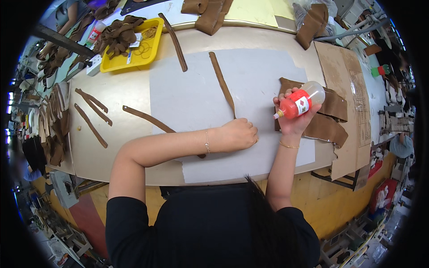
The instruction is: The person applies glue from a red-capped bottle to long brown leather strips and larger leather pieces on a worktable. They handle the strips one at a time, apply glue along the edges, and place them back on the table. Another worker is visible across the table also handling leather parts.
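One bottle (pixel 304 101) in right hand (pixel 295 124)

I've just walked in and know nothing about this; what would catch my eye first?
Probably the red and clear bottle, tilted in the right hand at right of centre. Next, the bright yellow tray at upper left, heaped with brown pieces. Then the long brown strip on the grey sheet, running down to the left hand.

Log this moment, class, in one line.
left hand: at near end of brown strip, grip unclear | right hand: holds tilted red-and-clear bottle | yellow tray: upper left, holding brown pieces
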Motion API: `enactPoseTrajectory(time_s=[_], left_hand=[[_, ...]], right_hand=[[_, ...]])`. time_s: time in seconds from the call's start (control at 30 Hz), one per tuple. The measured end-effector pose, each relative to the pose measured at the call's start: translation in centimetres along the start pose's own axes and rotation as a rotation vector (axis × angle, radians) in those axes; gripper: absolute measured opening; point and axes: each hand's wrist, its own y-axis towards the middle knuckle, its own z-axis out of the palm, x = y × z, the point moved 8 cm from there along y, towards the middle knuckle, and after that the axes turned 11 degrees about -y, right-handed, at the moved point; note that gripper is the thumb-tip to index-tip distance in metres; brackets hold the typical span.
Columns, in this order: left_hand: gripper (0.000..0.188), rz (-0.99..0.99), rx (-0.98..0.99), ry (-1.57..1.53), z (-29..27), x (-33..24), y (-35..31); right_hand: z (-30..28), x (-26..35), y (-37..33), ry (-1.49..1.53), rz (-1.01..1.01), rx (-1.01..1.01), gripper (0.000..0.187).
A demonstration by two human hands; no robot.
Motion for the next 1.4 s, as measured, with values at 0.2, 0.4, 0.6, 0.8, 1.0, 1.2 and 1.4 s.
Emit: enactPoseTrajectory(time_s=[0.2,0.4,0.6,0.8,1.0,1.2,1.4], left_hand=[[0.010,-0.085,-0.279,-0.121,-4.0,0.4,-2.3],[0.038,-0.047,-0.318,-0.353,-0.1,-3.2,-6.1],[0.049,-0.144,-0.290,-0.102,-1.5,-0.4,-7.4],[0.050,-0.526,-0.543,0.091,-5.5,12.1,-8.9],[0.054,-0.629,-0.493,0.186,-5.9,15.7,-9.0],[0.059,-0.651,-0.549,0.136,-6.7,16.4,-9.2],[0.060,-0.651,-0.505,0.169,-6.7,17.5,-9.4]], right_hand=[[-0.1,0.4,-0.2,0.024,-0.016,0.016,0.082],[0.5,0.5,-0.3,-0.030,-0.011,-0.028,0.079],[0.7,0.1,-0.4,-0.042,-0.011,-0.036,0.078],[0.9,-0.8,0.1,-0.090,0.034,-0.020,0.080],[1.7,-0.9,2.5,-0.252,0.031,-0.127,0.080],[6.8,-2.7,9.7,-0.475,-0.046,0.010,0.055],[11.7,-6.5,16.5,-1.068,-0.289,0.087,0.054]])
